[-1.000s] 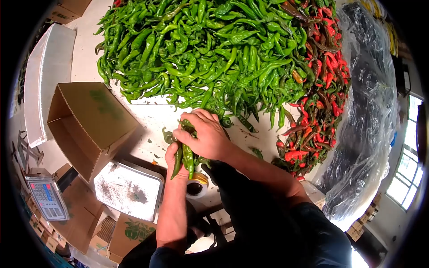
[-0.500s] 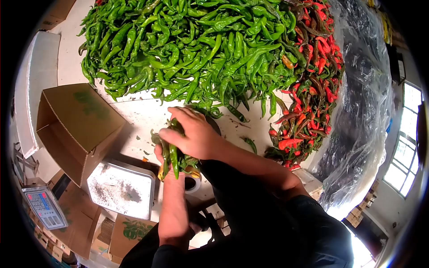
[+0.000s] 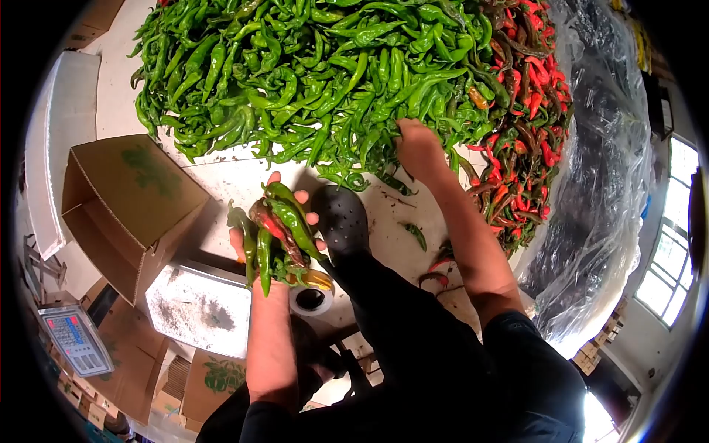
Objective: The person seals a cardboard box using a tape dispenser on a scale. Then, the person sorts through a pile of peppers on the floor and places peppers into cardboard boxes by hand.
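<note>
My left hand (image 3: 312, 218) is turned palm up, its fingers curled round a bunch of chili peppers (image 3: 266, 247). Most of the bunch is green; one is mottled red and dark, and a yellowish one (image 3: 316, 279) pokes out near the wrist. My right hand (image 3: 421, 151) is at the lower edge of a big heap of green chili peppers (image 3: 317, 81). Its fingers are curled down among them, mostly hidden, so what they grip cannot be made out.
Red and dark chili peppers (image 3: 528, 125) lie heaped on the right, beside clear plastic sheeting (image 3: 602, 162). An open cardboard box (image 3: 133, 199) stands left, near a scale platform (image 3: 199, 306) and its display (image 3: 76, 340). My dark shoe (image 3: 340, 218) is between my arms. A loose pepper (image 3: 415, 235) lies on the floor.
My right hand has left the bunch in my left hand and moved up and right to the green heap. The left hand still holds its peppers, now with a red one showing.
</note>
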A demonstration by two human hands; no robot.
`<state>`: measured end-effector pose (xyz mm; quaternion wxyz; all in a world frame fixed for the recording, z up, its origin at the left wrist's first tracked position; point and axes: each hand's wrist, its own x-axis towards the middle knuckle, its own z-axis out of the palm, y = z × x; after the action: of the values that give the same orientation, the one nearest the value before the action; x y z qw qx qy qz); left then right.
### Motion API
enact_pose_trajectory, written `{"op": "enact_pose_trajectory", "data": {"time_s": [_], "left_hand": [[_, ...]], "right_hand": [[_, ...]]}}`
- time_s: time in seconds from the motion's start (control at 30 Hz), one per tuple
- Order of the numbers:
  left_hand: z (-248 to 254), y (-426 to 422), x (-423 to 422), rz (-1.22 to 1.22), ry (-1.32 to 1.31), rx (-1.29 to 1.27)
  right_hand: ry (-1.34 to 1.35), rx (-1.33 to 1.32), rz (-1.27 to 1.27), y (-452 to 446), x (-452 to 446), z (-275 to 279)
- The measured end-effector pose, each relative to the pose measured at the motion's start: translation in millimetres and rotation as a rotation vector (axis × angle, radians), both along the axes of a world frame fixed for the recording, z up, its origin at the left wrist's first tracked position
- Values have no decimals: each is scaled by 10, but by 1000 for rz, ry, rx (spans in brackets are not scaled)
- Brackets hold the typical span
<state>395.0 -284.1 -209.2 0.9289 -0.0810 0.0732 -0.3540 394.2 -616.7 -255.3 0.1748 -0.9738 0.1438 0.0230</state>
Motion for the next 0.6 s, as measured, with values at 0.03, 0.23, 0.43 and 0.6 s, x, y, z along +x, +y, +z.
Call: {"op": "enact_pose_trajectory", "data": {"time_s": [0.03,0.23,0.43,0.6], "left_hand": [[-1,11,10,11,1,-16],[1,33,-8,-5,-10,-33],[60,-77,-80,-46,6,-49],[117,-82,-61,-47,-41,-20]], "right_hand": [[-140,103,-91,-14,-35,-10],[-86,297,-557,-78,-642,-25],[-173,550,-671,194,-593,-664],[-5,1105,-711,333,-363,-325]]}}
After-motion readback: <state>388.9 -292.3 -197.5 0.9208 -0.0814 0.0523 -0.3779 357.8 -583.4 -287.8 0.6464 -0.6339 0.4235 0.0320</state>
